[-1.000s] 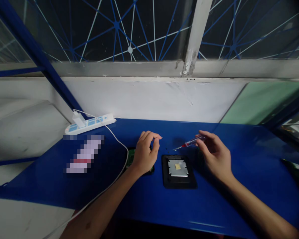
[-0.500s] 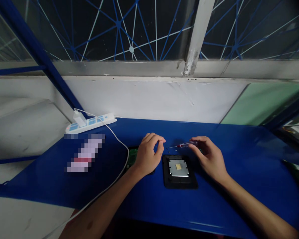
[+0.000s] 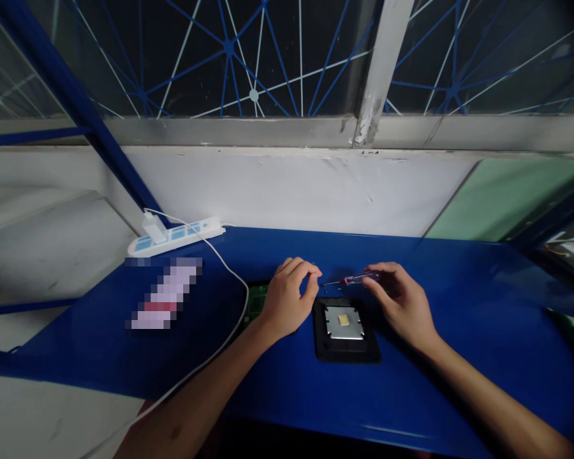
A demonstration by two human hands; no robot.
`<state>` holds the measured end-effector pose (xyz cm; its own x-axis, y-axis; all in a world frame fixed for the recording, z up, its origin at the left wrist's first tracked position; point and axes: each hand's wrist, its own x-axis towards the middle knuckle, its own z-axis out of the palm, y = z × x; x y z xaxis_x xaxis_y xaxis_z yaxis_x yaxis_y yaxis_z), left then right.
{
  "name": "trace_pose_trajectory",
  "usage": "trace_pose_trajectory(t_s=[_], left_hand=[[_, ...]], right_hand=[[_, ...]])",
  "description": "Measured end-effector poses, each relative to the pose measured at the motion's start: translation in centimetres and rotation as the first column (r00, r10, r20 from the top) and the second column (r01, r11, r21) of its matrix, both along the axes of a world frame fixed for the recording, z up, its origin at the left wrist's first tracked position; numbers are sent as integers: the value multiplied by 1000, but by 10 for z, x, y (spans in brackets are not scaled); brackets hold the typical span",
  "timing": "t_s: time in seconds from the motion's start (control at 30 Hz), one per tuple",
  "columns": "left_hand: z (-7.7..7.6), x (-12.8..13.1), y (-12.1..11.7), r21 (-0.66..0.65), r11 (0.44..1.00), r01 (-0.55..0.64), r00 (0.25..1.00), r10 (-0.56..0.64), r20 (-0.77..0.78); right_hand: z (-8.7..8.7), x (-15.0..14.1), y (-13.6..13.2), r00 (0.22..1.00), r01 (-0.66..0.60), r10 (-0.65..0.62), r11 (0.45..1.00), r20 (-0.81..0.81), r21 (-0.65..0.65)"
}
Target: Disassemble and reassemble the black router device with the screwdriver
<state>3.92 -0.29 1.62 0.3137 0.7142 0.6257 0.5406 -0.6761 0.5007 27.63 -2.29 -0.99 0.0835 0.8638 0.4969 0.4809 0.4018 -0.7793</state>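
Screwdriver (image 3: 361, 278), clear-handled with a red collar, held over the blue table (image 3: 287, 395) by the right hand (image 3: 406, 303), as I view it remotely through the head camera. I read its long axis as running nearly crosswise: handle to the right, thin shaft pointing left toward the left hand (image 3: 287, 299). Thumb and fingers of the right hand are clamped on the handle's rear end; the left fingertips lie just beyond the shaft's tip, making the left hand the nearer to that end. Left thumb and forefinger curve toward each other; whether anything tiny sits between them I cannot tell. Small loose bits (image 3: 325, 292) lie near the tip, too small for me to identify. On the wearer's side of the shaft rests a black frame (image 3: 348, 352) bearing a silver plate (image 3: 335, 329) with a yellowish pad (image 3: 343, 320); a green circuit board (image 3: 256, 299) lies partly hidden by the left hand.
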Motion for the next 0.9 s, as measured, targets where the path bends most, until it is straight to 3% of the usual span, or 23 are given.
trace_pose_trajectory(t_s=[0.23, 0.43, 0.63, 0.9], left_hand=[[-3, 1, 0, -16, 1000, 14, 1000, -14, -24], [-9, 6, -4, -42, 998, 49, 991, -53, -127], [-12, 20, -3, -45, 996, 74, 963, -83, -257], [-13, 39, 0, 41, 994, 105, 964, -91, -252]], right_hand=[[0, 3, 1, 993, 29, -31, 999, -118, -18], [12, 10, 5, 958, 62, -70, 997, -278, -37], [21, 20, 11, 950, 96, -109, 994, -292, -57], [22, 26, 13, 949, 52, -75, 995, -307, -82]])
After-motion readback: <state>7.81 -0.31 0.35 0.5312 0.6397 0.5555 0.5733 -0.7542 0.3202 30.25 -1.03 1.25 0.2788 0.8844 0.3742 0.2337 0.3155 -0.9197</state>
